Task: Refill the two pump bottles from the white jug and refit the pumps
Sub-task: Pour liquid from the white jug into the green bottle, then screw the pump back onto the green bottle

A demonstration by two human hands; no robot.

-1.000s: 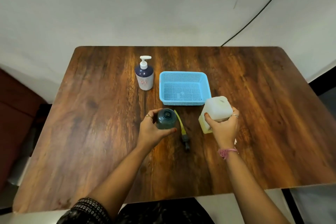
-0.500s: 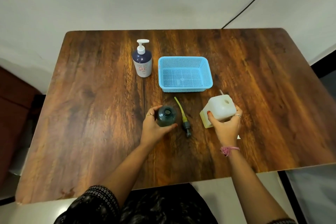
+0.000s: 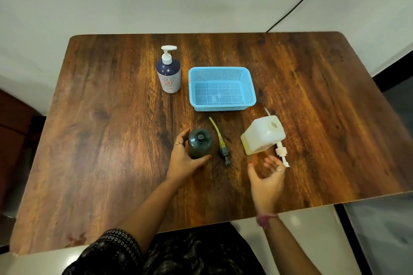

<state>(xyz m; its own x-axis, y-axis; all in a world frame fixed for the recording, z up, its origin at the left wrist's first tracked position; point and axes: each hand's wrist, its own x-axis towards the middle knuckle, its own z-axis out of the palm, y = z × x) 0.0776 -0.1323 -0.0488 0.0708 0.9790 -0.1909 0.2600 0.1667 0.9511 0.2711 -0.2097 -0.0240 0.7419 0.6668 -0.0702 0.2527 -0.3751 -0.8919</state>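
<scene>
A dark green bottle [image 3: 199,142] stands uncapped near the table's middle, and my left hand [image 3: 184,159] grips its side. Its grey pump with a yellow tube [image 3: 220,142] lies just right of it. The white jug [image 3: 263,134] stands on the table, its opening uncovered. My right hand [image 3: 267,176] hovers just in front of the jug, fingers spread, touching nothing. A white pump [image 3: 281,152] lies beside the jug on its right. A blue-and-white bottle [image 3: 168,73] with its white pump fitted stands at the back.
An empty blue plastic basket [image 3: 221,88] sits behind the jug and green bottle. The wooden table [image 3: 100,140] has bare room to the left and far right. A black cable [image 3: 299,0] runs down the wall at the back right.
My right hand set the jug down upright and let go, drawing back toward me. My left hand stayed on the green bottle.
</scene>
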